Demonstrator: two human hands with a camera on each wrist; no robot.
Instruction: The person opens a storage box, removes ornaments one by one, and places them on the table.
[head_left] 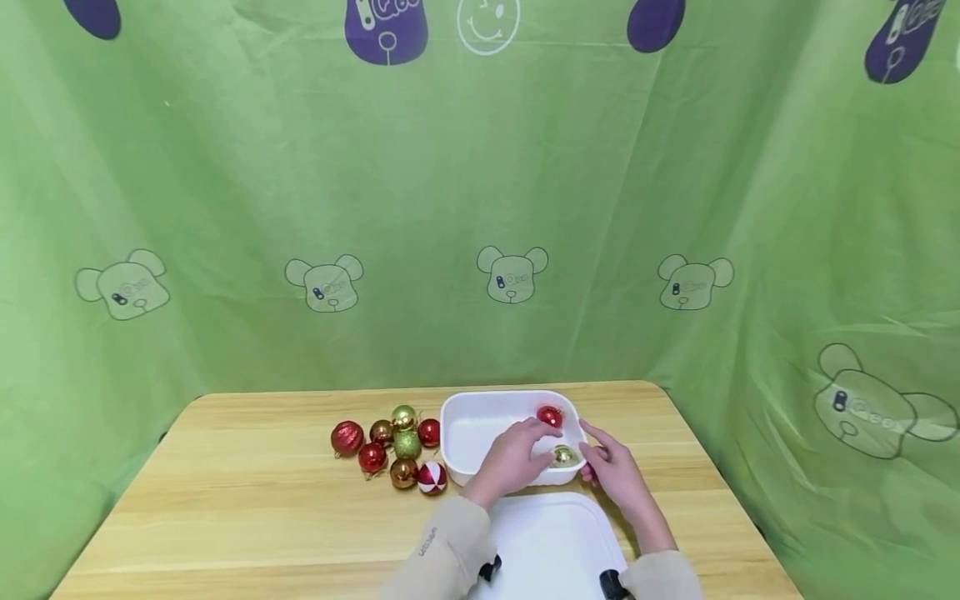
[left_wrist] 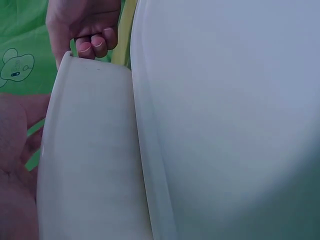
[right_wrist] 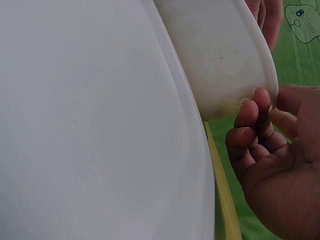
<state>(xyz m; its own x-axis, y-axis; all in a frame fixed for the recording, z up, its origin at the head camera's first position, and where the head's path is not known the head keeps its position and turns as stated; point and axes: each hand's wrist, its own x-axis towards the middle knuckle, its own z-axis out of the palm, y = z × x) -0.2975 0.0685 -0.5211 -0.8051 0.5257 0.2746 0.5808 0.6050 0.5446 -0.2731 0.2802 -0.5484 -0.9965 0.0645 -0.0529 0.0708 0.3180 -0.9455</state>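
Observation:
A white tub (head_left: 480, 402) stands on the wooden table (head_left: 225, 500), with a red bauble (head_left: 550, 416) and a gold bauble (head_left: 564, 455) inside it. My left hand (head_left: 517, 454) reaches over the tub's front rim, fingers stretched toward the red bauble, the gold one just beside it. My right hand (head_left: 613, 471) holds the tub's right front corner. In the right wrist view its fingers (right_wrist: 252, 117) curl against the tub's outer wall (right_wrist: 220, 55) with the thumb above the rim. The left wrist view shows the tub's wall (left_wrist: 90, 160), my left palm (left_wrist: 15, 160) and the right hand's fingertips (left_wrist: 92, 46).
Several baubles (head_left: 397, 450) in red, gold and green lie in a cluster left of the tub. A flat white lid (head_left: 555, 542) lies on the table between the tub and me, touching the tub's front wall. Green printed cloth (head_left: 480, 208) hangs behind and beside the table.

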